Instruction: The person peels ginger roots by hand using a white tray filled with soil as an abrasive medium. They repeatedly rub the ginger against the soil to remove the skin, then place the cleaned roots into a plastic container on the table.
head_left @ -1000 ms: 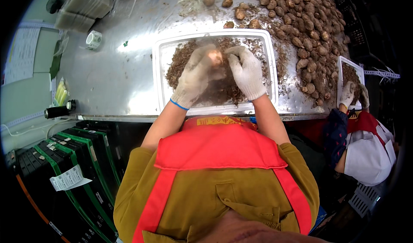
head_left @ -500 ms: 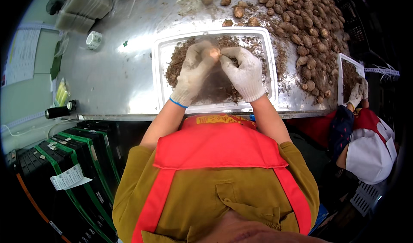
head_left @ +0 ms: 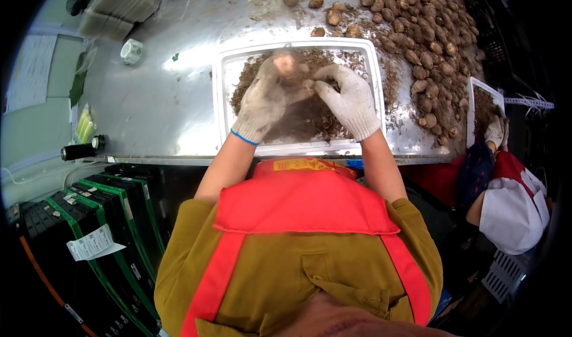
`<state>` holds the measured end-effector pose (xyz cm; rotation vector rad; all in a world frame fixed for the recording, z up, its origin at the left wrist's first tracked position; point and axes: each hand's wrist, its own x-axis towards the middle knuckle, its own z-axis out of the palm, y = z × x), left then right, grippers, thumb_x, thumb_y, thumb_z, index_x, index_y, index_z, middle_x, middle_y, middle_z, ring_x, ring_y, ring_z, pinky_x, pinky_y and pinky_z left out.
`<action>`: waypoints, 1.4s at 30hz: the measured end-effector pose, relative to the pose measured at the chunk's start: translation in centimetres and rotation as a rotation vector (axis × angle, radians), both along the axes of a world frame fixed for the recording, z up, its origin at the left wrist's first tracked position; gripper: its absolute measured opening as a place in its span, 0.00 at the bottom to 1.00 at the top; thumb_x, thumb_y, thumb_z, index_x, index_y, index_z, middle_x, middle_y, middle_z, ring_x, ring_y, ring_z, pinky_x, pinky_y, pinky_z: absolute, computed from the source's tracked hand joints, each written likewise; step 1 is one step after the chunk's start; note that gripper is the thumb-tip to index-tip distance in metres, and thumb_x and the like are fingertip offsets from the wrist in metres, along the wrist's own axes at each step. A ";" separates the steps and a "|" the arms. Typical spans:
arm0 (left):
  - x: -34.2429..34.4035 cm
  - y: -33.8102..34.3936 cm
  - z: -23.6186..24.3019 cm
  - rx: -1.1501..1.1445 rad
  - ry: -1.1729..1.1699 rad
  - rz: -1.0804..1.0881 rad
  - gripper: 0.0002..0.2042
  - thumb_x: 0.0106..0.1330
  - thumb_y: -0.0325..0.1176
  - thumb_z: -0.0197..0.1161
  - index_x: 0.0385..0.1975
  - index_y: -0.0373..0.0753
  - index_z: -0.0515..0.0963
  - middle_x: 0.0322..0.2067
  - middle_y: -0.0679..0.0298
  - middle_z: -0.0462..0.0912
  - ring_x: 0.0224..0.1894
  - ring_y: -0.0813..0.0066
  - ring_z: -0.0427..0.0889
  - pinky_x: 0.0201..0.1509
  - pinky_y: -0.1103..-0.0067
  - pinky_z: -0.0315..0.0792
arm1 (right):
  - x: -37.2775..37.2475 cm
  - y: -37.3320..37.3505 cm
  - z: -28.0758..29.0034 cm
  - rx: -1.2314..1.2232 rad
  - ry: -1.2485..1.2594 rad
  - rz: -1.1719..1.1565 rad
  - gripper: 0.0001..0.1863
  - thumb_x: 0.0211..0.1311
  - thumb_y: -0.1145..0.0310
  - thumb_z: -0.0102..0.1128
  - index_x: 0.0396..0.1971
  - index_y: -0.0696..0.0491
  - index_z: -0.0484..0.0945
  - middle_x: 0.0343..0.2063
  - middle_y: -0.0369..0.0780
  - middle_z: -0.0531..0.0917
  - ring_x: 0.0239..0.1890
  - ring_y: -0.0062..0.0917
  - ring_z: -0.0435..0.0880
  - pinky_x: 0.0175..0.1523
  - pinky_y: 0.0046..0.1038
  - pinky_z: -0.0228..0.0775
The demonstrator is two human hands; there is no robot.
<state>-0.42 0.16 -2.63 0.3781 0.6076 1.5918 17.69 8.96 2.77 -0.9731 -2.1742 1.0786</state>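
My left hand (head_left: 262, 101), in a white knit glove with a blue cuff edge, is closed round a small taro (head_left: 286, 66) whose pale, pinkish end shows; motion smears it. Beside it my right hand (head_left: 347, 95), gloved alike, has thumb and forefinger pinched together close to the taro. A small pale brown bit shows at those fingertips, too blurred to name. Both hands are above a white rectangular tray (head_left: 221, 107) strewn with brown fibrous peelings (head_left: 319, 122).
A large heap of brown taros (head_left: 426, 39) covers the table's right side. A tape roll (head_left: 131, 51), stacked clear plastic containers (head_left: 122, 6) and a black cylinder (head_left: 78, 152) are at left. Black crates (head_left: 113, 206) stand below. Another person's gloved hands (head_left: 496, 131) work over a second tray (head_left: 478, 107) at right.
My right hand has moved right and slightly down, away from the taro. My left hand has shifted slightly left, and the taro's pale end has moved left and up.
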 end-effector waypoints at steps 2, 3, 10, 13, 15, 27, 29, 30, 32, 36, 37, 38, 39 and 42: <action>0.3 -0.2 0.5 0.018 0.025 0.008 0.27 0.72 0.48 0.63 0.65 0.43 0.66 0.53 0.62 0.75 0.57 0.64 0.78 0.61 0.56 0.77 | -0.4 -0.2 -0.2 0.041 0.129 -0.024 0.11 0.63 0.63 0.66 0.39 0.54 0.86 0.38 0.45 0.87 0.39 0.36 0.88 0.46 0.32 0.78; 0.5 -0.3 1.2 0.011 0.082 0.021 0.26 0.73 0.47 0.62 0.65 0.43 0.66 0.53 0.62 0.75 0.57 0.66 0.78 0.61 0.57 0.76 | -0.6 -0.3 -0.2 0.061 0.196 -0.034 0.11 0.63 0.64 0.67 0.40 0.54 0.86 0.38 0.45 0.87 0.39 0.35 0.88 0.46 0.31 0.78; 1.0 -0.4 1.3 -0.007 0.391 0.066 0.30 0.69 0.38 0.67 0.68 0.38 0.64 0.57 0.57 0.77 0.60 0.68 0.76 0.65 0.69 0.76 | -2.1 -1.1 -0.1 0.111 0.181 -0.088 0.11 0.63 0.64 0.64 0.40 0.54 0.86 0.37 0.42 0.88 0.37 0.32 0.89 0.46 0.29 0.80; 1.0 -0.7 1.2 0.046 0.375 0.067 0.28 0.68 0.33 0.69 0.65 0.38 0.66 0.52 0.62 0.77 0.57 0.73 0.75 0.65 0.75 0.71 | -1.5 0.4 -1.3 0.094 -0.079 -0.116 0.09 0.65 0.64 0.60 0.37 0.52 0.86 0.37 0.40 0.89 0.38 0.30 0.88 0.47 0.29 0.80; 0.8 -0.7 1.9 0.054 0.439 0.058 0.28 0.67 0.28 0.68 0.65 0.38 0.66 0.51 0.64 0.77 0.56 0.75 0.75 0.65 0.77 0.69 | -0.5 0.7 -1.3 0.042 -0.005 -0.143 0.10 0.64 0.65 0.62 0.41 0.52 0.86 0.39 0.41 0.89 0.42 0.30 0.88 0.50 0.29 0.79; 0.5 -0.9 3.6 0.070 0.656 0.018 0.42 0.58 0.21 0.69 0.75 0.40 0.57 0.61 0.58 0.71 0.54 0.74 0.75 0.64 0.75 0.69 | -1.6 0.3 0.3 0.304 0.200 0.095 0.06 0.65 0.71 0.61 0.38 0.53 0.86 0.32 0.42 0.85 0.34 0.35 0.86 0.41 0.31 0.79; 0.4 -1.1 4.0 0.074 0.620 0.020 0.43 0.57 0.20 0.69 0.75 0.39 0.56 0.61 0.59 0.71 0.50 0.73 0.76 0.62 0.75 0.71 | -1.6 2.1 -1.7 0.333 0.060 -0.005 0.07 0.67 0.69 0.60 0.38 0.52 0.86 0.32 0.44 0.85 0.33 0.36 0.86 0.41 0.32 0.78; 0.2 -1.0 4.0 0.093 0.641 0.014 0.44 0.56 0.20 0.70 0.75 0.40 0.55 0.59 0.59 0.71 0.50 0.73 0.77 0.61 0.75 0.72 | -1.3 2.9 -2.4 0.293 0.024 -0.014 0.10 0.68 0.64 0.58 0.36 0.52 0.86 0.33 0.44 0.85 0.34 0.37 0.85 0.42 0.33 0.78; -0.3 -0.9 4.0 0.128 0.684 0.005 0.47 0.54 0.19 0.71 0.75 0.40 0.54 0.56 0.60 0.72 0.48 0.73 0.77 0.58 0.75 0.74 | -0.3 3.1 -2.1 0.100 -0.088 -0.022 0.12 0.67 0.61 0.59 0.37 0.53 0.86 0.35 0.43 0.86 0.38 0.37 0.85 0.45 0.32 0.78; -0.5 -1.1 4.0 0.101 0.774 0.029 0.50 0.50 0.20 0.73 0.76 0.42 0.54 0.56 0.61 0.71 0.53 0.70 0.75 0.60 0.74 0.72 | -0.1 0.6 0.4 -0.171 0.220 0.090 0.13 0.68 0.61 0.59 0.39 0.54 0.86 0.38 0.41 0.88 0.43 0.31 0.87 0.49 0.30 0.78; -0.4 -1.2 4.3 0.090 0.812 0.026 0.50 0.49 0.24 0.75 0.76 0.41 0.55 0.59 0.59 0.70 0.59 0.67 0.73 0.65 0.72 0.68 | -0.4 -0.1 1.0 -0.127 0.203 0.083 0.13 0.68 0.61 0.59 0.39 0.55 0.86 0.39 0.41 0.88 0.43 0.30 0.87 0.50 0.30 0.78; -0.5 -1.3 4.4 0.074 0.851 0.025 0.51 0.48 0.27 0.76 0.76 0.41 0.56 0.63 0.57 0.70 0.64 0.64 0.70 0.71 0.71 0.64 | -0.9 -0.8 1.6 -0.087 0.186 0.079 0.13 0.68 0.62 0.59 0.40 0.55 0.86 0.40 0.41 0.88 0.44 0.29 0.87 0.50 0.29 0.78; -0.4 -1.4 4.4 0.081 0.826 0.019 0.52 0.47 0.27 0.76 0.76 0.41 0.56 0.63 0.57 0.70 0.64 0.64 0.71 0.70 0.71 0.65 | -1.1 -1.1 1.9 -0.047 0.170 0.075 0.13 0.68 0.62 0.59 0.40 0.56 0.86 0.41 0.41 0.89 0.44 0.28 0.87 0.51 0.29 0.78; -0.2 -1.5 3.9 0.098 0.704 0.006 0.53 0.47 0.26 0.76 0.77 0.43 0.54 0.62 0.56 0.72 0.64 0.64 0.71 0.70 0.71 0.66 | -1.6 0.0 -0.6 0.074 0.126 0.012 0.10 0.67 0.66 0.59 0.40 0.55 0.86 0.39 0.43 0.89 0.41 0.30 0.88 0.49 0.30 0.79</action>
